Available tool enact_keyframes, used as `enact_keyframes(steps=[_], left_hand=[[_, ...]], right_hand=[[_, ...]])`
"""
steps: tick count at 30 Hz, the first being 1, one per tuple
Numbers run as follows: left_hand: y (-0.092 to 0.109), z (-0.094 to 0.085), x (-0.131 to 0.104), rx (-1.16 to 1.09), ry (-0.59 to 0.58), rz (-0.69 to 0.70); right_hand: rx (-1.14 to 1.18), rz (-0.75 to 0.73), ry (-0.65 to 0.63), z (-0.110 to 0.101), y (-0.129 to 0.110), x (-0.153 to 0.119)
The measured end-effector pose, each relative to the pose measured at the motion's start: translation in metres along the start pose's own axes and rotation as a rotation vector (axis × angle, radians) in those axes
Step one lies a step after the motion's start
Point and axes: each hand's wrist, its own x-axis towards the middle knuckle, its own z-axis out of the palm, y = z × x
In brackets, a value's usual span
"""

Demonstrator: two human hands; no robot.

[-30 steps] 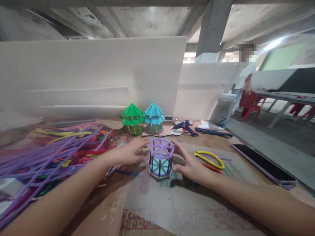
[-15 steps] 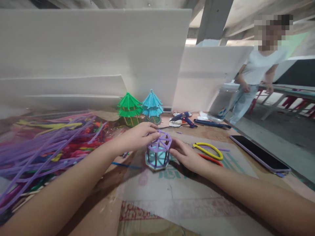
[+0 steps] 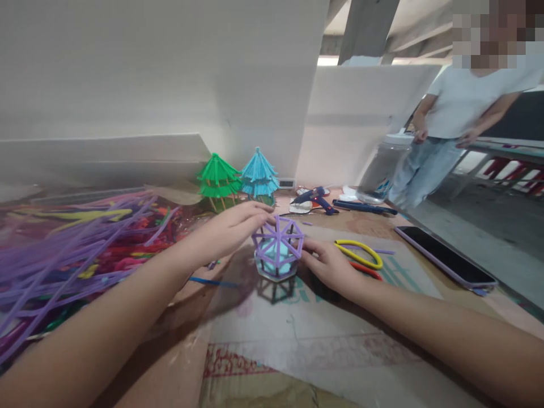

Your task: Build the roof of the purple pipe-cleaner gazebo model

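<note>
1. The table (image 3: pixel 161 362) carries everything. A clear sheet (image 3: pixel 263 326) covers its middle and runs toward the right edge.
2. A heap of fuzzy stems (image 3: pixel 85 249), mostly purple, spreads over the left side of the table.
3. My phone (image 3: pixel 446 258) lies along the right edge, face up.
4. My left hand (image 3: pixel 238 224) reaches over with fingers bent at the upper left rim of the work; I can't tell whether they pinch or only rest. My right hand (image 3: pixel 329 263) seems to have thumb and fingers closed on its right side.
5. The work, a purple frame (image 3: pixel 278 238), is mid-table over the sheet, well in from the right edge. Its spoked top tips toward me above a pale blue base; whether that base touches down, I can't tell. I judge this step to be steadying and angling it. The next move calls for light, even pressure from both sides, as the thin posts could bend.
6. Toward the far edge stand a green-roofed model (image 3: pixel 219 173) and a blue-roofed model (image 3: pixel 258 173), side by side.
7. Right of them, near that edge, lies a glue gun (image 3: pixel 312 196).
</note>
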Motion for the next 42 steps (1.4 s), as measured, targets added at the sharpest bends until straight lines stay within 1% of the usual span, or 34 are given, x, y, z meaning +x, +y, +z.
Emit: enact_keyframes(steps=[2, 4, 5, 7, 9, 11, 14, 19, 23, 25, 27, 29, 31, 36, 42], left_hand=[[-0.001, -0.008, -0.001, -0.005, 0.135, -0.004], [-0.004, -0.015, -0.001, -0.034, 0.269, -0.047], [-0.007, -0.017, -0.001, -0.051, 0.318, -0.068], [-0.011, -0.019, 0.0, -0.06, 0.361, -0.071], [-0.013, -0.019, 0.001, -0.042, 0.341, -0.036], [-0.011, -0.018, 0.001, -0.037, 0.288, -0.015], [-0.005, -0.02, -0.001, -0.049, 0.233, -0.049], [-0.003, -0.028, -0.006, 0.09, 0.25, -0.114], [-0.004, -0.028, -0.008, 0.127, 0.265, -0.175], [-0.001, -0.027, -0.008, 0.159, 0.257, -0.148], [0.004, -0.024, -0.008, 0.198, 0.208, -0.06], [0.009, -0.022, -0.009, 0.235, 0.123, 0.029], [0.012, -0.018, -0.01, 0.258, 0.053, 0.077], [0.009, -0.006, -0.012, 0.269, -0.021, 0.053], [0.006, 0.006, -0.01, 0.152, -0.113, 0.035]], right_hand=[[0.0, -0.001, 0.005, 0.0, 0.001, 0.0], [-0.009, -0.001, 0.007, 0.001, 0.002, 0.0], [-0.013, -0.001, 0.005, 0.001, 0.003, 0.0], [-0.02, -0.005, 0.003, 0.001, 0.003, -0.001], [-0.027, -0.006, 0.0, 0.001, 0.003, -0.001], [-0.029, -0.002, -0.006, 0.001, 0.002, 0.0], [-0.024, 0.002, -0.008, 0.0, 0.001, -0.001], [-0.023, -0.006, 0.02, 0.001, 0.002, -0.001], [-0.017, -0.009, 0.033, 0.002, 0.002, -0.001], [-0.004, -0.003, 0.03, 0.003, 0.002, -0.001], [0.009, 0.002, 0.036, 0.004, 0.002, -0.001], [0.017, 0.003, 0.046, 0.004, 0.002, -0.001], [0.028, -0.004, 0.047, 0.003, 0.002, -0.002], [0.046, -0.041, 0.08, 0.002, 0.0, -0.002], [0.024, -0.06, 0.168, 0.002, 0.001, -0.004]])
